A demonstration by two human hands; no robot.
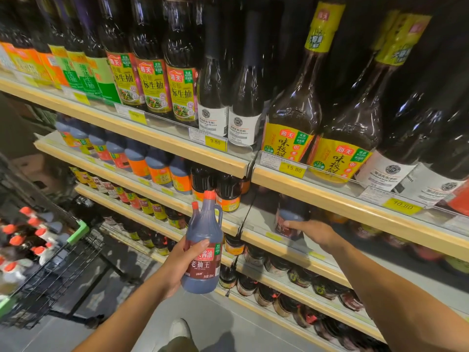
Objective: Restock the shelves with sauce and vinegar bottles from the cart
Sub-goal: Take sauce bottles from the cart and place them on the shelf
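Left hand point(177, 265): clamped round a dark plastic soy-sauce jug with an orange-red cap point(203, 250), held up before the shelves.
Right hand point(314, 232): thumb on a dark red-labelled bottle point(289, 214) standing on the grey second shelf point(261, 214); fingers hidden, grip unclear.
Black wire cart point(63, 270): off left, carrying orange-capped bottles point(15, 240).

1. Top shelf point(157, 141): tall soy bottles point(152, 82) upright in rows, labels facing out; price tags point(215, 143) on its front rail.
2. Second shelf point(256, 214): jugs point(157, 168) at left, short bottles point(228, 191) mid-shelf, a bare stretch, then a lone jug point(291, 214) that my right hand point(314, 233) grips.
3. Third shelf point(101, 199): small bottles point(142, 204) at left, jars point(276, 265) at right.
4. Floor point(241, 323): wire cart point(58, 270) at left, holding red-capped bottles point(17, 240).
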